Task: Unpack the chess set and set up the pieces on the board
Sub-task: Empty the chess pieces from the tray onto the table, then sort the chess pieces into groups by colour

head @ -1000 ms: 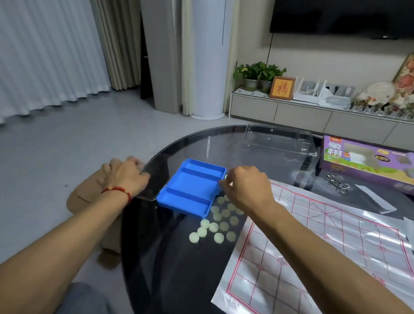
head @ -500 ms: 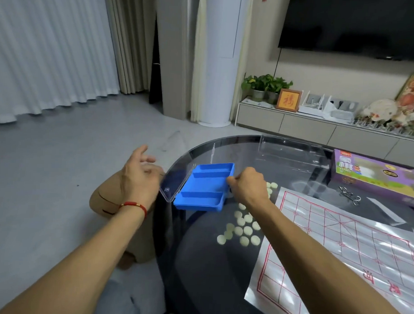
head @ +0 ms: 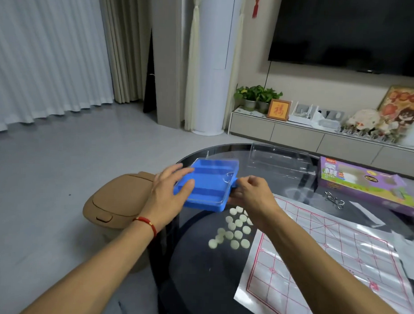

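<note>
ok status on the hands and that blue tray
Left hand flat on the clear lid, right hand gripping blue tray edge. Tray empty, lid down. Pale pieces loose beside the board.

Blue lidded case (head: 207, 187) sits closed beside scattered pale discs (head: 234, 228) and gridded board sheet (head: 327, 255).
</note>
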`<control>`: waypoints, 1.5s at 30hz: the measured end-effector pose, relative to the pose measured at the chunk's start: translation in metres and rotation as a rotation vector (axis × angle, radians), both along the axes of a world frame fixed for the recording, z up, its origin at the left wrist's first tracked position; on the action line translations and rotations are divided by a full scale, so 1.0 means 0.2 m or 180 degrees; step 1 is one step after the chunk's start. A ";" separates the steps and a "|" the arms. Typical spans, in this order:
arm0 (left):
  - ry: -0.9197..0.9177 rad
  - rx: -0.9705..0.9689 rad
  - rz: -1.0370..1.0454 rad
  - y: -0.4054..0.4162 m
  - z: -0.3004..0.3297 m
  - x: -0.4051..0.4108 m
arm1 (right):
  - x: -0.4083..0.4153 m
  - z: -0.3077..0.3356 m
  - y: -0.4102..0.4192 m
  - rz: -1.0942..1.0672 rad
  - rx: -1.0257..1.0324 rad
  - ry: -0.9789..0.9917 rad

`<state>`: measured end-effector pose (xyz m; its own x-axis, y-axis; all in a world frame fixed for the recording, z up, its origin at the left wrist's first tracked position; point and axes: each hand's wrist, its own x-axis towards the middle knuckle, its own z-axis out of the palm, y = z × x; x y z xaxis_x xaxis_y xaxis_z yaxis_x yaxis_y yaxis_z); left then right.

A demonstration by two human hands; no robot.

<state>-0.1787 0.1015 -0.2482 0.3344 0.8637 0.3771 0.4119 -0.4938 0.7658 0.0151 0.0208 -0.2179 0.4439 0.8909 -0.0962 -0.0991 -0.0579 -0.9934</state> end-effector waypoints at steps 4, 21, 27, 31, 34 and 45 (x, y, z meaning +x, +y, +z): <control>-0.1433 -0.2307 -0.0376 -0.07 0.03 0.09 | 0.08 0.06 -0.18 0.0185 0.0115 0.0063; -0.1245 -0.1849 -0.1251 -0.42 0.04 0.47 | 0.49 0.01 -0.63 0.0507 -0.0332 0.0472; -0.0923 -0.1469 -0.1200 -0.48 0.03 0.52 | 0.51 -0.07 -0.62 0.0365 -0.0562 -0.0087; -0.1363 -0.1850 -0.1042 -0.49 0.04 0.54 | 0.48 -0.06 -0.59 0.0181 -0.0277 -0.0526; -0.1726 -0.1986 -0.0591 -0.30 0.07 0.56 | 0.50 -0.01 -0.59 -0.0011 -0.0227 -0.0945; -0.1351 -0.2271 0.0632 0.66 0.11 0.70 | 0.60 -0.12 -0.65 -0.0075 -0.0549 -0.2000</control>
